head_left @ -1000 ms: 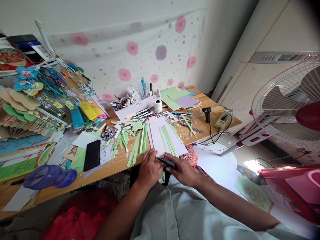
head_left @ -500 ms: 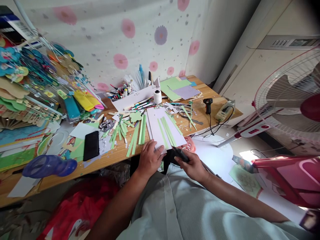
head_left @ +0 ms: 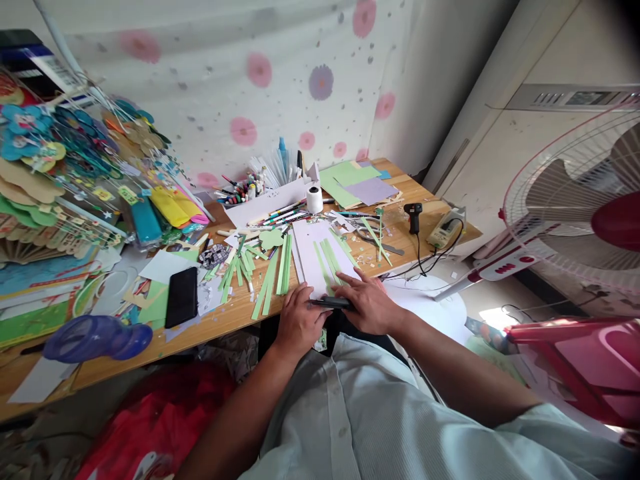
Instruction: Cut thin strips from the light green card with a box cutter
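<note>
Works close to the front edge of the wooden table [head_left: 407, 190], with both hands at the near end of a white sheet [head_left: 305, 247]. Grips a slim black tool [head_left: 334, 303] in the right hand [head_left: 367, 303], apparently between thumb and palm, with fingers spread forward over the sheet and the pale green strips [head_left: 330, 257] on it. Rests the left hand [head_left: 300, 323] at the sheet's near left corner, with thumb close to the tool's tip; cannot tell whether pinching anything or merely pressing down.

Seems well under way, to judge from the cut paper: a few strips lengthwise on the white sheet, a bunch of long strips [head_left: 285, 267] just beside its left edge, and a loose heap of short strips [head_left: 229, 275] farther left. Does not look used up, with larger green paper [head_left: 333, 180] apparently left uncut near the table's back right corner, partly under a purple sheet [head_left: 373, 191]. Cannot tell whether to count the strips on the white sheet as finished.

Has a spool of thread [head_left: 314, 199] near the white sheet's far edge, a phone [head_left: 182, 297] near the table's front edge well to the left, and a glue gun [head_left: 413, 217] toward the table's right end.
</note>
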`<state>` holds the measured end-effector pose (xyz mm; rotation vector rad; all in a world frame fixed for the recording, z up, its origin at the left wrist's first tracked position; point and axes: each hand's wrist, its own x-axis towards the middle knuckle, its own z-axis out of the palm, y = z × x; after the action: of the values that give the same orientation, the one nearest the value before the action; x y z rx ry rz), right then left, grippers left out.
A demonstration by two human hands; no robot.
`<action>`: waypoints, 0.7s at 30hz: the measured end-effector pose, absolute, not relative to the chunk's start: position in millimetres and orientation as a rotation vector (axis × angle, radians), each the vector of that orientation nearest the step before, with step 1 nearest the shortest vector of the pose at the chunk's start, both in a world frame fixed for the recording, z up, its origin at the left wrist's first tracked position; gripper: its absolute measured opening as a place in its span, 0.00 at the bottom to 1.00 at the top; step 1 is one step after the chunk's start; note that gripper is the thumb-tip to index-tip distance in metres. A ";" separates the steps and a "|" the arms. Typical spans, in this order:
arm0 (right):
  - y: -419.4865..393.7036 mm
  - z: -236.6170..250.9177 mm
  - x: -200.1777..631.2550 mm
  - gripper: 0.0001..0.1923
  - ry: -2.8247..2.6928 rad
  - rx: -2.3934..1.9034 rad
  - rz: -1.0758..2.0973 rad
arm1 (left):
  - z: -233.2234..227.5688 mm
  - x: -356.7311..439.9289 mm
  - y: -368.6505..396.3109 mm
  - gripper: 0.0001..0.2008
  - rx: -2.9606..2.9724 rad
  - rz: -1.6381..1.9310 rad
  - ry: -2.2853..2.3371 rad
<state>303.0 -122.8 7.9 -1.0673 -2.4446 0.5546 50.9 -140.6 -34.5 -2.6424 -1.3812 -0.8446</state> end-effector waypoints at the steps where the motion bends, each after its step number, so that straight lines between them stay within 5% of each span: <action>1: -121.6 5.9 300.5 0.29 -2.466 -1.065 0.559 | -33.9 51.9 -141.1 0.08 -2.638 -0.842 -1.387; 21: -124.3 -6.2 297.8 0.29 -2.436 -1.142 0.533 | -35.3 48.6 -131.5 0.10 -2.674 -0.942 -1.381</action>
<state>297.8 -124.3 -6.2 -1.1418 -2.4361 0.5326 48.6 -131.5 -35.3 -2.6743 -1.3808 -0.9417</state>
